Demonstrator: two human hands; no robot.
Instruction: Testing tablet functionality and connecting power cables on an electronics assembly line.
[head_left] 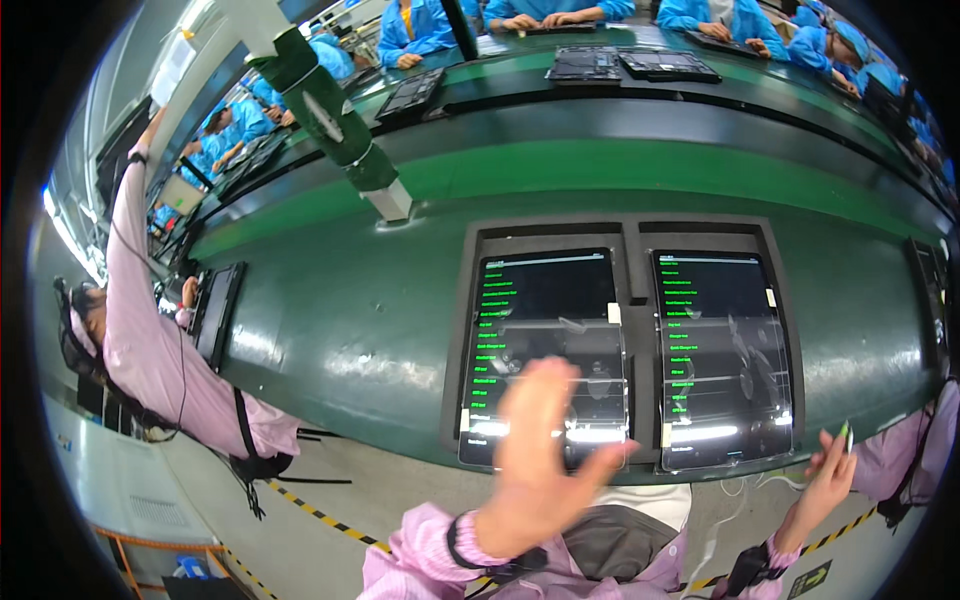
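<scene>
Two black tablets lie side by side in a dark grey foam tray (637,330). Green lists of text run down both lit screens. My left hand (540,450) is over the lower part of the left tablet (550,320), fingers stretched out and thumb spread. It is slightly blurred, so I cannot tell whether it touches the glass. Beyond the lower right corner of the right tablet (725,340), my right hand (828,478) pinches a small, slim white thing with a green tip (848,437). Small pale tabs stick out at the tablets' edges.
A green bench (340,310) carries the tray, and a post (335,120) rises from it. To the left, a person in pink (150,340) reaches up. Workers in blue sit across the line (590,65) with more devices. A white cable (712,530) hangs near my lap.
</scene>
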